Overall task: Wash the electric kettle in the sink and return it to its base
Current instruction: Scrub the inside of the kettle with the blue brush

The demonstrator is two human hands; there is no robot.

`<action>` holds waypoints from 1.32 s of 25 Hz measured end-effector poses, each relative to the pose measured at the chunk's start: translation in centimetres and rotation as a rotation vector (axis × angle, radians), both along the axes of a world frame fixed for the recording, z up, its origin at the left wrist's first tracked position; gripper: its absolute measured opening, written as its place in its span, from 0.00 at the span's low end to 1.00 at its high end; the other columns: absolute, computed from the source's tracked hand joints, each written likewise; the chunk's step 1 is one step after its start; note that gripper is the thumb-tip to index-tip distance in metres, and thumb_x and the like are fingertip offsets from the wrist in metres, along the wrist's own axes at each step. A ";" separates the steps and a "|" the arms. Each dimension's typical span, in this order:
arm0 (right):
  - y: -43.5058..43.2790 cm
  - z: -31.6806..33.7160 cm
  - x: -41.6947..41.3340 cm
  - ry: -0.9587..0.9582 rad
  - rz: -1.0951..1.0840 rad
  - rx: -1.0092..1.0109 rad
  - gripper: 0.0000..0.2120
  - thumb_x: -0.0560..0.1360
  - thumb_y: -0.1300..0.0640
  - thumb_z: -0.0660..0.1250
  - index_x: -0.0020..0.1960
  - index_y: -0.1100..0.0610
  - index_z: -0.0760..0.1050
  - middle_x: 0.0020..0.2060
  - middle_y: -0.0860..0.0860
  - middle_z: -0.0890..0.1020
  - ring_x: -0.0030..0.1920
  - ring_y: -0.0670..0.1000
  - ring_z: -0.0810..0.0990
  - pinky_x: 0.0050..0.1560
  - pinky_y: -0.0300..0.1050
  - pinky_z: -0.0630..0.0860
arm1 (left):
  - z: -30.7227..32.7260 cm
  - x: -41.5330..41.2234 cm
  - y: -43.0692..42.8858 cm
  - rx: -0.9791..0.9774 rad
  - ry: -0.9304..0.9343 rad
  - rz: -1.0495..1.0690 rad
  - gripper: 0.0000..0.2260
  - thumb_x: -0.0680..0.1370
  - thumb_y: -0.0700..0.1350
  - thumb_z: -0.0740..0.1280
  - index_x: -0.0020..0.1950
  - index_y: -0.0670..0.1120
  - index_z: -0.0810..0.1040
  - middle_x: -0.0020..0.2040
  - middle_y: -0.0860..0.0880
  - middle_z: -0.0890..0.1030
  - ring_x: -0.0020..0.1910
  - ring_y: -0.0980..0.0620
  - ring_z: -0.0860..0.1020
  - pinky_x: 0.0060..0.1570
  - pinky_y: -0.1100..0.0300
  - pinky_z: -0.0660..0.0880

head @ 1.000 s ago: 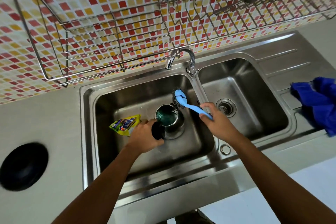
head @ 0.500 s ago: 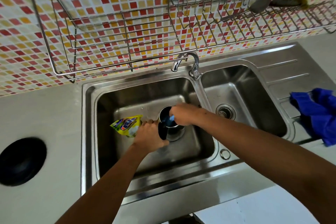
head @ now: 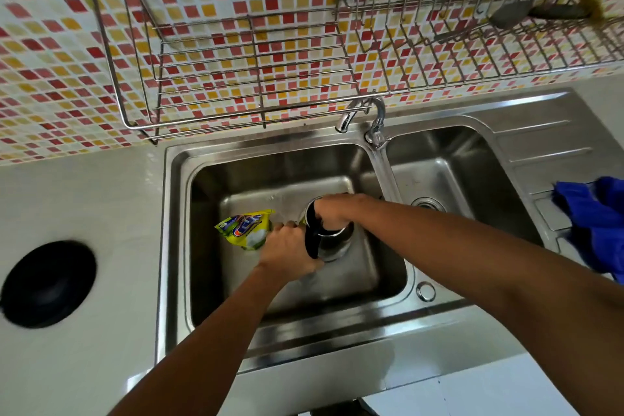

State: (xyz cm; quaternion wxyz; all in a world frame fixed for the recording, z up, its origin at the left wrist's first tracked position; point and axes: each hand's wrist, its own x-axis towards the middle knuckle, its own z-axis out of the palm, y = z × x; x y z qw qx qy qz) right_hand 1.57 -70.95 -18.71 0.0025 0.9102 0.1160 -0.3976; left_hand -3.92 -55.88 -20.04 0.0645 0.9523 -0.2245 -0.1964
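The steel electric kettle (head: 332,240) stands upright in the left basin of the double sink (head: 388,311), just right of a yellow detergent pouch (head: 245,229). The left hand (head: 287,252) is closed around its black handle; the right hand (head: 332,211) covers the kettle's mouth (whatever it grips is hidden).

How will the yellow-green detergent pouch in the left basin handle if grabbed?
The yellow-green detergent pouch looks crumpled and sagging, so probably floppy, not stiff. Its glossy film, lying in the steel sink's left basin, may be slippery. It lies flat, so it is unlikely to roll.
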 end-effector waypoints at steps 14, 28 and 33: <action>-1.8 1.3 -2.6 -0.143 -0.344 0.222 0.09 0.75 0.59 0.64 0.36 0.59 0.76 0.40 0.59 0.79 0.43 0.57 0.79 0.40 0.43 0.71 | -1.0 0.4 1.0 -0.168 0.084 0.152 0.24 0.66 0.60 0.74 0.55 0.48 0.81 0.49 0.44 0.82 0.49 0.44 0.81 0.46 0.57 0.75; -3.4 -3.6 -17.1 -0.740 -1.107 0.614 0.16 0.79 0.57 0.64 0.66 0.57 0.77 0.53 0.58 0.84 0.54 0.59 0.83 0.57 0.50 0.78 | -0.8 -0.5 1.4 -0.654 0.385 0.871 0.06 0.68 0.47 0.77 0.41 0.45 0.88 0.36 0.46 0.85 0.35 0.52 0.78 0.35 0.60 0.72; 2.2 -4.2 -17.6 -0.794 -1.127 0.854 0.17 0.79 0.57 0.65 0.67 0.57 0.75 0.50 0.52 0.84 0.49 0.48 0.83 0.53 0.40 0.78 | -0.1 0.0 1.1 -0.720 0.455 0.979 0.06 0.69 0.44 0.76 0.33 0.44 0.82 0.23 0.53 0.76 0.23 0.55 0.71 0.26 0.63 0.66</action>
